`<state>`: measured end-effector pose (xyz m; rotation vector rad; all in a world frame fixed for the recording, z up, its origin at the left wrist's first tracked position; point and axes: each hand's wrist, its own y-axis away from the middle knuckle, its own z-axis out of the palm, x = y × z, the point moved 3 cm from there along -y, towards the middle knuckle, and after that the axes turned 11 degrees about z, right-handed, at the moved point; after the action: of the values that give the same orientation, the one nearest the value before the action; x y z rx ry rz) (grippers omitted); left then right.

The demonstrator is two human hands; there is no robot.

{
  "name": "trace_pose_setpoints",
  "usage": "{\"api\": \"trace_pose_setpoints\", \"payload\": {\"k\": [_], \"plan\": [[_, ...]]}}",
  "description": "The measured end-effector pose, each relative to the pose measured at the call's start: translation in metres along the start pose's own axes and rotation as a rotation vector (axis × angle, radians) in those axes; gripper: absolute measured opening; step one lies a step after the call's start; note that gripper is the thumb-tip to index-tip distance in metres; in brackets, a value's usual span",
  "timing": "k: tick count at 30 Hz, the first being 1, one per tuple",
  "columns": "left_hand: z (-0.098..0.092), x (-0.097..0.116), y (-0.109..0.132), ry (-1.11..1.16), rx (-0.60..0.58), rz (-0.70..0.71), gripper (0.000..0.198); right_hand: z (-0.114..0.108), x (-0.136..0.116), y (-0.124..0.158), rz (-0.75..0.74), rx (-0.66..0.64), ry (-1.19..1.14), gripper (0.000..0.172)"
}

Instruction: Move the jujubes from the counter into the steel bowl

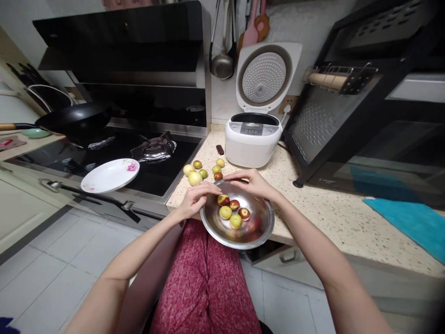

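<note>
A steel bowl (pixel 262 214) sits at the counter's front edge, its near side jutting over my lap. Inside lie several jujubes (pixel 235 221), some yellow-green, others partly red-brown. At the bowl's left far rim, my left hand (pixel 197 200) is closed, fingertips over the edge beside the fruit. My right hand (pixel 253 183) grips the far rim, thumb on the inner side and fingers beyond it. Just past those fingertips is a red-brown jujube (pixel 218 176) on the counter. Several more greenish jujubes (pixel 195 178) lie loose to the left.
An open white rice cooker (pixel 253 144) stands behind the bowl. A white plate (pixel 110 176) overhangs the gas stove's (pixel 156 147) front edge, with a wok (pixel 74 118) farther left. At right are a black rack (pixel 323 116) and a blue cloth (pixel 406 222).
</note>
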<state>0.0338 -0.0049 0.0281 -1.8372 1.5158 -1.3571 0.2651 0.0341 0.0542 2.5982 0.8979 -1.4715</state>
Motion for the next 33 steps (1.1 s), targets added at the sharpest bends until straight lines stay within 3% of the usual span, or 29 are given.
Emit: {"api": "trace_pose_setpoints", "payload": {"k": [6,14,18,25,33], "plan": [[-0.002,-0.008,0.007,0.029,0.012,0.005,0.037,0.005,0.003,-0.011,0.036,0.14,-0.019,0.024],[-0.004,-0.007,0.008,0.054,0.032,0.059,0.041,0.007,0.017,-0.036,0.036,0.222,-0.016,0.024],[-0.003,-0.003,0.009,-0.003,0.017,0.071,0.041,0.003,0.035,-0.041,0.012,0.161,0.013,0.024],[-0.001,0.004,0.011,-0.131,0.051,0.19,0.036,0.015,0.046,-0.037,-0.222,-0.021,0.248,0.035],[0.0,0.003,0.016,-0.247,0.071,0.316,0.04,0.024,0.049,-0.034,-0.244,-0.004,0.324,0.035]]}}
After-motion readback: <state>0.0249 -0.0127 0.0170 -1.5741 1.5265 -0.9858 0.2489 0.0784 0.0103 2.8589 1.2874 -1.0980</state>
